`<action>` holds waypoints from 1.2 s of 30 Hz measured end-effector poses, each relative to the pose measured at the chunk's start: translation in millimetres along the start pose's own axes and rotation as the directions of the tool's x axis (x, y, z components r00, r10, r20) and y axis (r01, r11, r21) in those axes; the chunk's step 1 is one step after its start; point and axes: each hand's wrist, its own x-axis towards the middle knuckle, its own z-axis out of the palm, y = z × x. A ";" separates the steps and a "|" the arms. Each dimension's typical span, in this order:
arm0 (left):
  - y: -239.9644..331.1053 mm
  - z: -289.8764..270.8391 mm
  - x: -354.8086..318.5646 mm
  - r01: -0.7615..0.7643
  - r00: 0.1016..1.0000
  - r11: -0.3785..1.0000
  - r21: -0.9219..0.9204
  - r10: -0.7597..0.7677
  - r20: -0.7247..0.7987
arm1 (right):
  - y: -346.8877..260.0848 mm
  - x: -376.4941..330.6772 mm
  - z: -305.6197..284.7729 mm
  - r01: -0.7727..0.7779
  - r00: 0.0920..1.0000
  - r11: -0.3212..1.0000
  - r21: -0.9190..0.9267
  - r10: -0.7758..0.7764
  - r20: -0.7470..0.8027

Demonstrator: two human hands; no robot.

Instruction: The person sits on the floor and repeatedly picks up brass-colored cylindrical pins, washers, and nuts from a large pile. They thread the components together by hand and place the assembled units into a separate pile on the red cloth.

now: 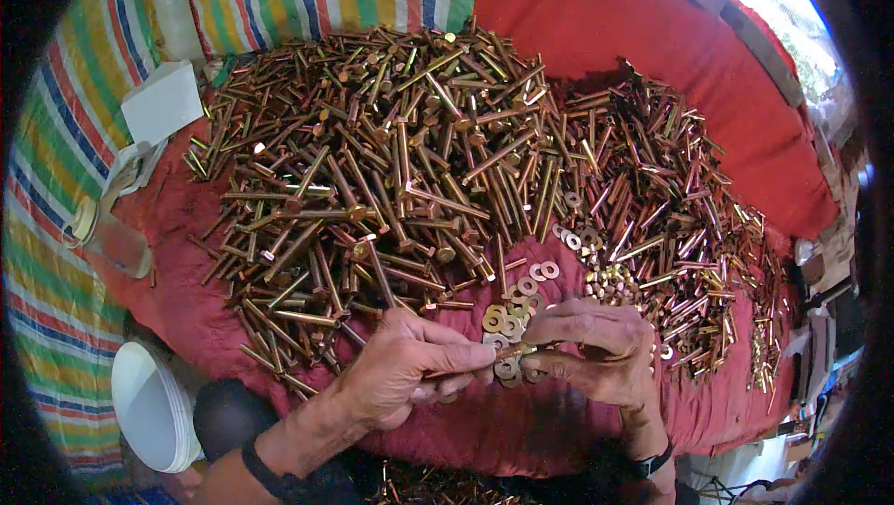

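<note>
My left hand (402, 367) is closed around a bronze-coloured bolt (510, 352), which points right from between thumb and fingers. At the bolt's right end, my right hand (603, 347) pinches with thumb and forefinger. A small yellowish piece shows there, too little of it to tell whether it is a nut. Just beyond the fingertips lie several flat washers (510, 319), partly covered by the hands. Past the right knuckles sits a small heap of brass-coloured nuts (610, 283). A large pile of long bolts (391, 161) spreads in front of both hands.
More, thinner bolts (652, 179) heap up on the right. Everything rests on red cloth (186, 254). At left stand a clear jar (119, 242), a white card (163, 103) and stacked white lids or plates (154, 407). Striped sheeting (65, 188) borders the left and back. More bolts (438, 484) lie below my wrists.
</note>
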 end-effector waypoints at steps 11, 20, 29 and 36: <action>-4.3 4.0 -2.7 -0.326 0.935 0.849 0.416 0.355 0.008 | -9.8 -2.2 9.8 -0.080 0.994 0.996 -0.036 0.077 -0.079; 8.0 -4.9 -5.4 0.051 0.998 0.998 0.022 -0.052 0.046 | -13.2 -5.3 6.8 0.010 1.000 0.999 -0.053 -0.010 0.004; 5.3 6.7 -12.0 -0.418 0.855 0.518 0.746 0.502 0.130 | -13.9 -6.1 11.7 -0.382 0.923 0.923 0.042 0.378 0.080; 0.8 5.4 -7.0 -0.388 0.896 0.738 0.551 0.443 0.038 | -13.3 -6.5 6.6 -0.456 0.878 0.844 0.283 0.479 -0.016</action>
